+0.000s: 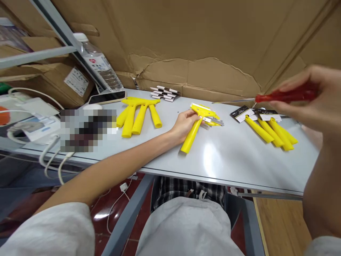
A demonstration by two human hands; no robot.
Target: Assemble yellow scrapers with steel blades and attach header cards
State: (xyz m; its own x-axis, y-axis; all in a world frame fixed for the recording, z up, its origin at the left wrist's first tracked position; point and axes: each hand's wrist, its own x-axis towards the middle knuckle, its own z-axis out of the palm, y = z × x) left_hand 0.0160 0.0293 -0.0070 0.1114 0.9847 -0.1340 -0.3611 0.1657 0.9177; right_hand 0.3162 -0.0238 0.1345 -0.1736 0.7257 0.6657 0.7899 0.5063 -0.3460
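Observation:
My left hand (183, 125) grips a yellow scraper (192, 137) by its wide head, the handle slanting toward the table's front edge. Just right of that head lie a metal blade strip and another yellow piece (213, 123), partly hidden. Raised at the right, my right hand (317, 96) is closed around the red handle of a screwdriver (286, 96); its thin shaft points left, above the table and apart from the scraper. Several yellow scraper handles (139, 119) lie side by side left of my left hand. Beneath my right hand, several yellow scrapers (269, 133) carry black-and-white cards.
A stack of folded cards (165, 93) stands at the back of the white table (170, 160), against a cardboard wall (199, 42). A phone (108, 97), a plastic bottle (99, 65) and white cables (46, 160) are on the left, beside a metal frame (57, 23).

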